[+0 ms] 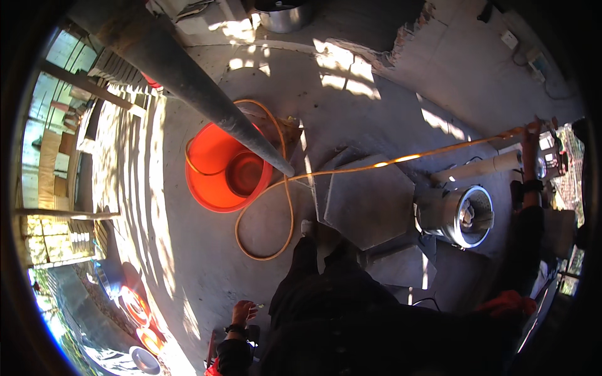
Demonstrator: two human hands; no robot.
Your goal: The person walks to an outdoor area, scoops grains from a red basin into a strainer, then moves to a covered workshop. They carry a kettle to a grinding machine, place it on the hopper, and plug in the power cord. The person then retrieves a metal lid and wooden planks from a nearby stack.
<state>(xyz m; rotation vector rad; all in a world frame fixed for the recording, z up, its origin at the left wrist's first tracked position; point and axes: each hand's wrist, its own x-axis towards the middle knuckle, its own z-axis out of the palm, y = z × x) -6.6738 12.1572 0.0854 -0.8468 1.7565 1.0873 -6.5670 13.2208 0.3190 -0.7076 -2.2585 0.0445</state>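
An orange hose [439,149] runs from loops on the concrete floor up to the right, where my right hand [532,133] is raised with its fingers closed on it. My left hand [244,313] hangs low at my side, fingers loosely curled and apart, holding nothing that I can see. Part of the hose lies in a large red-orange tub [210,185] with a smaller round vessel [244,172] inside. Below my right hand sits a steel drum [439,213] with a perforated insert. A long grey pole [207,103] slants down past the tub's rim.
Hexagonal slabs [364,200] lie ahead of my feet, with a cardboard tube [476,168] to their right. A steel pot [282,15] stands at the back, near a broken wall edge. Several basins [144,357] sit at lower left beside a wooden-framed opening [63,213].
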